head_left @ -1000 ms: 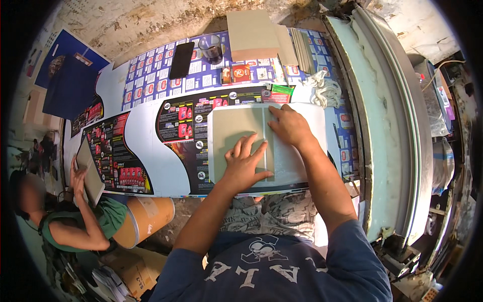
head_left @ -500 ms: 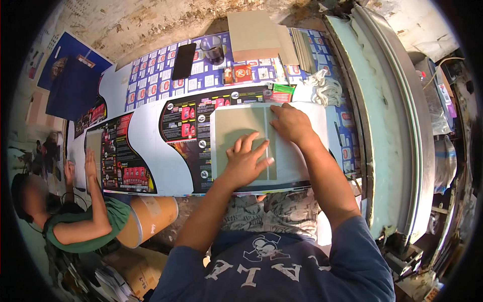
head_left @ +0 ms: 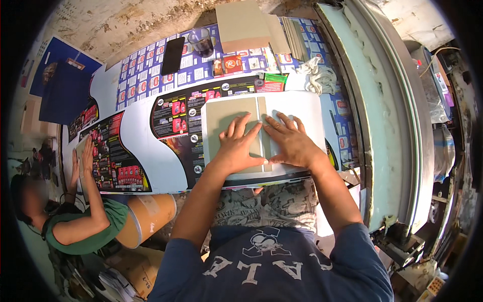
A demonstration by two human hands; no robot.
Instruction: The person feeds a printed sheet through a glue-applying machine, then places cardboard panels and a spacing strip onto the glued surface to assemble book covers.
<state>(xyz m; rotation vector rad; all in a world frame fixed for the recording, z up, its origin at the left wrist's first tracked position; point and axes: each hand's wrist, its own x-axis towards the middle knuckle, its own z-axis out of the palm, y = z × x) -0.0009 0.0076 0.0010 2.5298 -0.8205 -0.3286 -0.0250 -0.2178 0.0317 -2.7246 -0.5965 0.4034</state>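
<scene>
The left hand (head_left: 235, 146) lies palm down with fingers spread on the wide board (head_left: 221, 115), a grey-brown panel set on a white sheet (head_left: 292, 103) in front of the person; its thumb reaches right, over the narrow strip (head_left: 261, 106) just beside the board. The right hand (head_left: 294, 140), also spread and palm down, rests right of the wide board, across the strip's edge and the sheet, the two thumb tips near each other. Both forearms slant inward from below. Left of the wide board runs a black printed sheet (head_left: 173, 113) with pictured red bottles and fine pale lettering, too small to make out. Beyond the board lie a green printed packet (head_left: 275, 78) and a red-labelled item (head_left: 233, 65); farther off, a clear glass (head_left: 201, 39) with dark liquid low inside stands on blue paper (head_left: 151, 63) patterned with red-and-white labels, beside a black phone (head_left: 173, 56). Well left of the wide board, a co-worker's hands (head_left: 87, 155) are at another panel, near a brown drum (head_left: 155, 216), its contents hidden.
</scene>
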